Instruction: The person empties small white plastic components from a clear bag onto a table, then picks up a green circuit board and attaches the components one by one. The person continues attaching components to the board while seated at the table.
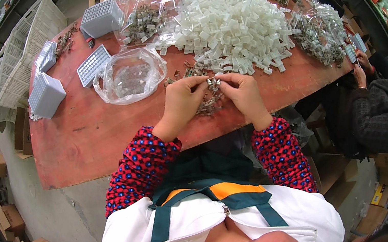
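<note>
My left hand (180, 103) and my right hand (244, 93) meet over the table's near part, thumbs and forefingers pinched together. Between the fingertips are small shiny metal pieces (213, 81), too small to name more exactly. Just below and behind them lies a loose cluster of similar metal pieces (210, 105), partly hidden by my hands. Beyond my hands rises a big heap of translucent white plastic housings (234, 23). Left of the heap, a clear plastic bag (149, 57) with its edge rolled down holds small clear parts.
The red wooden table (88, 139) has a curved look. Grey grid trays (46, 95) stand at its left, near a white crate (28, 51). A bag of metal parts (144, 23) lies far left of the heap, another (320, 39) at right. A co-worker (379, 114) sits at the right.
</note>
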Tool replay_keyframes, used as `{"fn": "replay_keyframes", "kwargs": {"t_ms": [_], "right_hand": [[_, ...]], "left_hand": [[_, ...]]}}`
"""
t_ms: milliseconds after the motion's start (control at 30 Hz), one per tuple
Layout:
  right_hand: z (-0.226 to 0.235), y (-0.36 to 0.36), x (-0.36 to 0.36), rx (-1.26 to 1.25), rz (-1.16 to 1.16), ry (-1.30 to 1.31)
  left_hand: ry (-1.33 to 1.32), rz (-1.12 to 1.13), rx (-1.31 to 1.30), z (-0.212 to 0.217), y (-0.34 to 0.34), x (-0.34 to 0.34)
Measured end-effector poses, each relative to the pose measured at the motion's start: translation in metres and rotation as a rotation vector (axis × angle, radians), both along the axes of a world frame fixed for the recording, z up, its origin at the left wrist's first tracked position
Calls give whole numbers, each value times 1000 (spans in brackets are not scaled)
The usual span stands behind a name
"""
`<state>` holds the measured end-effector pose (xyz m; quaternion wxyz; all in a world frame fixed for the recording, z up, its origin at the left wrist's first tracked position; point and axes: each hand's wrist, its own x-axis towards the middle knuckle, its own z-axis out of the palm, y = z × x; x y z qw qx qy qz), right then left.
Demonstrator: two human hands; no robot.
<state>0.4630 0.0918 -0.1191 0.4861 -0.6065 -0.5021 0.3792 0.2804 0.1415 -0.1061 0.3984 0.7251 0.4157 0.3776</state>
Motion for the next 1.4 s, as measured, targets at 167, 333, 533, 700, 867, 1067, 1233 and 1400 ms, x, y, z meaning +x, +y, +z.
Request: {"fn": "replay_keyframes", "kwargs": {"t_ms": [167, 333, 533, 700, 867, 1067, 1233, 1400], "right_hand": [[3, 8, 10, 339, 37, -494], [4, 6, 8, 144, 186, -189], [7, 5, 7, -17, 190, -101], [7, -6, -8, 116, 113, -251], [1, -12, -28, 176, 52, -350], [1, -2, 18, 316, -93, -487], [-8, 3, 95, -180, -165, -725], [-35, 14, 106, -376, -124, -497]], "left_hand": [[-131, -107, -138, -6, 13, -6], [-109, -87, -69, -11, 10, -8], [-48, -89, -70, -10, 8, -10], [103, -24, 10, -7, -10, -14], [58, 72, 36, -10, -20, -15], [162, 183, 87, -8, 17, -33], [240, 249, 346, -2, 27, -30], [30, 60, 161, 2, 14, 2]]}}
